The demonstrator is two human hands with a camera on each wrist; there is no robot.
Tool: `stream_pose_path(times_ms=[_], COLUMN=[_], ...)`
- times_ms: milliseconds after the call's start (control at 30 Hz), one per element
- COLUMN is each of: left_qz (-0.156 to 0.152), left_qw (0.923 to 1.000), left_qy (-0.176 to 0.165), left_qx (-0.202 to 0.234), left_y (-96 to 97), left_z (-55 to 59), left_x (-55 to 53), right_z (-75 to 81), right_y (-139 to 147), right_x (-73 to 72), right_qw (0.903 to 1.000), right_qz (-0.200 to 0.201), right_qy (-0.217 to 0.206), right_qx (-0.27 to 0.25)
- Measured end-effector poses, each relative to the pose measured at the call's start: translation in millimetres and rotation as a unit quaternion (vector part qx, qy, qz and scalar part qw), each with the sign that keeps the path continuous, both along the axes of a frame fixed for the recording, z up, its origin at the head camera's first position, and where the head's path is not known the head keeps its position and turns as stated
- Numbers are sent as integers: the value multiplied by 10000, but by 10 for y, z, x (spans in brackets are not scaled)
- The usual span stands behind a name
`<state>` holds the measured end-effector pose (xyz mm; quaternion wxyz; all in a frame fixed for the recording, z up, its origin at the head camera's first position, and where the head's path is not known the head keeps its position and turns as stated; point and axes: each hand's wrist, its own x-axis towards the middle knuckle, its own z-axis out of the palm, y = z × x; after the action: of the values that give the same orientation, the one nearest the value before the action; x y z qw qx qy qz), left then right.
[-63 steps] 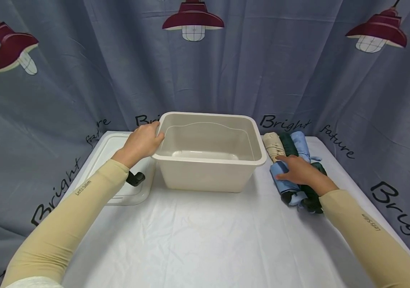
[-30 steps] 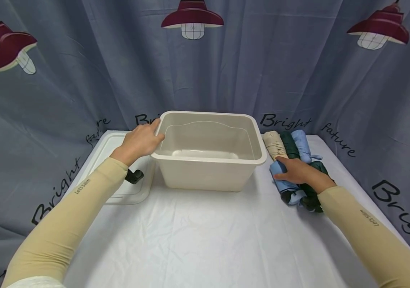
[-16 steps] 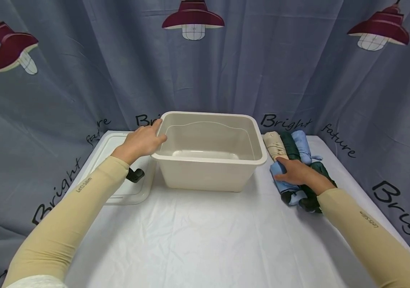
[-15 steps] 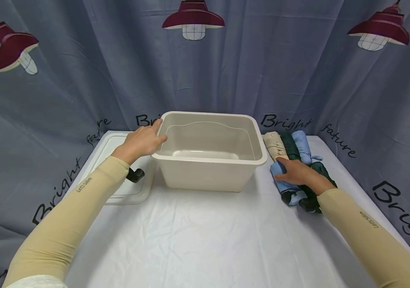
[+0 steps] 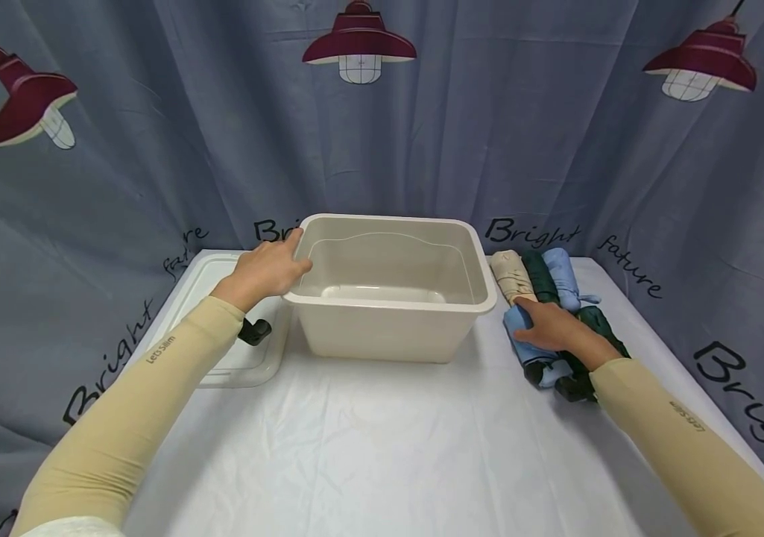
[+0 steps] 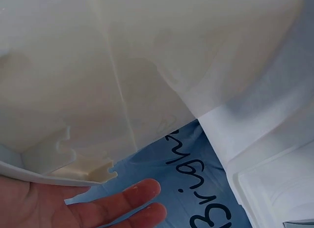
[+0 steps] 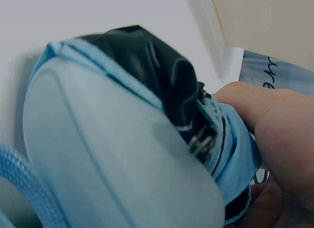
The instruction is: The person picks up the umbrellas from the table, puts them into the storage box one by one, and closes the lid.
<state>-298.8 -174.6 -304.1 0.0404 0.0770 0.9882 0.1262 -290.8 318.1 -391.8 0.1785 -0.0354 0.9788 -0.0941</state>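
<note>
Head view: a cream bin stands on the white worktop, its inner floor in sight. The left hand holds its left rim, thumb over the edge, above a flat white lid. The right hand grips a folded blue umbrella right of the bin.

Left wrist view: two fingers extend nearly straight below the rim.

Right wrist view: the thumb curls round the umbrella's cloth; other fingers are mostly hidden.

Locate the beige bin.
In the head view, the beige bin stands at center, between the white lid on the left and the folded umbrellas on the right.
</note>
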Motion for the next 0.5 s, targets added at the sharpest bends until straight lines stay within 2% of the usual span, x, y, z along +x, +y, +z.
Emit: stream_pose_path(times_ms=[500], left_qz=[26], left_qw=[9999], left_qy=[-105], left_qx=[-32], left_y=[1], left_z=[-2], left_x=[14], right_z=[-6], right_y=[-32], right_x=[38], right_qw=[9998], right_qz=[91], right_qy=[182], right_qx=[2])
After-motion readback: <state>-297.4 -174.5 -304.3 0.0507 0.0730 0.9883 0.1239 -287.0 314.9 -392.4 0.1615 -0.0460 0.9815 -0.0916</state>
